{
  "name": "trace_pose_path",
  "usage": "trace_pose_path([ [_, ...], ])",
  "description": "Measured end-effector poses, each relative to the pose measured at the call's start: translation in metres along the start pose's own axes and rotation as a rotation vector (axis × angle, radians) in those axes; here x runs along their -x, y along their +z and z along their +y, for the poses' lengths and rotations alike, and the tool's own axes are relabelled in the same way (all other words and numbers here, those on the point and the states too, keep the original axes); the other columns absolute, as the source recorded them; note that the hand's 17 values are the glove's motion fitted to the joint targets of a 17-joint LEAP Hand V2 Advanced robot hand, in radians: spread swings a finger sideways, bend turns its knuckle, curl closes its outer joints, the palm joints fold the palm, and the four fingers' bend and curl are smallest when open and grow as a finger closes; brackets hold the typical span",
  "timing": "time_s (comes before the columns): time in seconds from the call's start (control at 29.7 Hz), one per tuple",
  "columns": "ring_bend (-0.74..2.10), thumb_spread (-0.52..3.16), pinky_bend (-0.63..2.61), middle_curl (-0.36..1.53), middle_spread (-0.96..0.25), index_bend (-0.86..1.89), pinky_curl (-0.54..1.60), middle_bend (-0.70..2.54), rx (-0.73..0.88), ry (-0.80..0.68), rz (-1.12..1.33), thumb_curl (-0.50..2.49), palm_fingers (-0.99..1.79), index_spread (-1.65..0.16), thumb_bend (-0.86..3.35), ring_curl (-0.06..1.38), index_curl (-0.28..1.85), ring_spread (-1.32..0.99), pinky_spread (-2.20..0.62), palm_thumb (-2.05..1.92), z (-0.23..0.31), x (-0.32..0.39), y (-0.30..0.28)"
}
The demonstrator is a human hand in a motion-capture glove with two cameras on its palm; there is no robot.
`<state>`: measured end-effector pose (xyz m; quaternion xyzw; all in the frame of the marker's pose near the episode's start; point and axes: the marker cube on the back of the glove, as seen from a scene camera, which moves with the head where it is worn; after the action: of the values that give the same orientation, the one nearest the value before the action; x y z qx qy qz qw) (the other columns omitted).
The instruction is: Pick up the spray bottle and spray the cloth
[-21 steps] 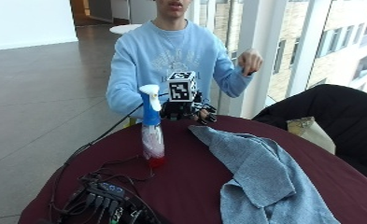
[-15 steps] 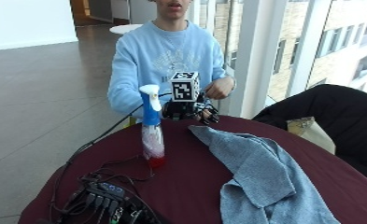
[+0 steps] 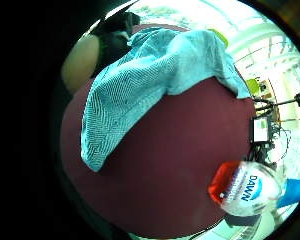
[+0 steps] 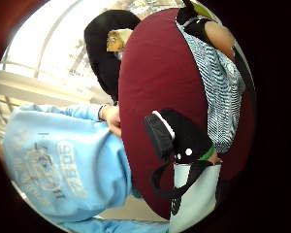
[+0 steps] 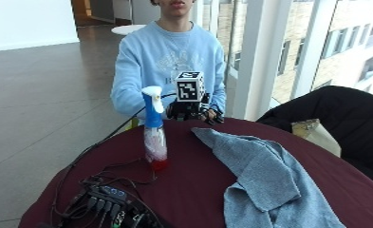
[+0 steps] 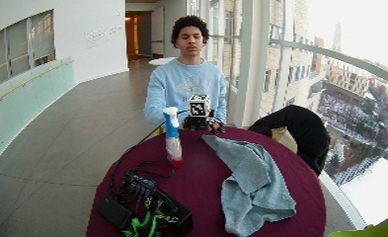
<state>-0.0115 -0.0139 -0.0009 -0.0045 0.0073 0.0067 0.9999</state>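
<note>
A: From the outside view, nothing of the task looks done. The spray bottle (image 5: 154, 128) stands upright on the dark red surface (image 5: 192, 185), untouched, and the gloved right hand (image 5: 192, 110) sits at the surface's far edge, apart from the bottle.

B: And its grip?

A: Fingers hang loosely curled, holding nothing. The grey-blue cloth (image 5: 268, 180) lies rumpled beside the bottle, near but not touching it.

B: Does the wide outside view add anything?

A: The same layout: bottle (image 6: 173, 138) between the hand (image 6: 201, 122) and a cable box (image 6: 151, 205), cloth (image 6: 252, 187) spread toward the near edge.

B: The palm views?

A: The little-finger side shows the cloth (image 3: 150, 85) on the surface and the bottle (image 3: 247, 187) standing off to one side, not in the palm. The thumb side shows a gloved finger (image 4: 177, 133) over bare surface.

B: So everything remains: reaching, grasping, lifting, spraying.
</note>
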Motion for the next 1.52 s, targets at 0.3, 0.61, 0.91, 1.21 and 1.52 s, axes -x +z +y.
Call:
trace_pose_path([
  [0.3, 0.2, 1.11, 0.19, 0.28, -0.09, 0.18, 0.24, 0.26, -0.013, 0.018, 0.0, 0.19, 0.62, -0.41, 0.14, 0.22, 0.3, -0.05, 0.22, 0.53, 0.002, -0.005, -0.005],
  [0.61, 0.2, 1.14, 0.18, 0.31, -0.09, 0.17, 0.26, 0.23, -0.015, 0.079, 0.034, 0.21, 0.63, -0.41, 0.09, 0.24, 0.32, -0.05, 0.22, 0.56, 0.045, -0.009, -0.016],
  [0.91, 0.2, 1.15, 0.18, 0.33, -0.09, 0.17, 0.27, 0.22, -0.036, 0.19, 0.026, 0.22, 0.63, -0.41, 0.05, 0.25, 0.33, -0.05, 0.22, 0.58, 0.111, -0.016, -0.028],
  [1.21, 0.22, 1.15, 0.19, 0.34, -0.09, 0.15, 0.29, 0.19, -0.151, 0.413, -0.223, 0.24, 0.64, -0.41, 0.0, 0.27, 0.32, -0.04, 0.22, 0.59, 0.179, -0.043, -0.033],
  [1.52, 0.23, 1.15, 0.2, 0.34, -0.08, 0.15, 0.3, 0.19, -0.291, 0.567, -0.317, 0.25, 0.65, -0.4, -0.02, 0.29, 0.32, -0.04, 0.22, 0.59, 0.22, -0.075, -0.052],
])
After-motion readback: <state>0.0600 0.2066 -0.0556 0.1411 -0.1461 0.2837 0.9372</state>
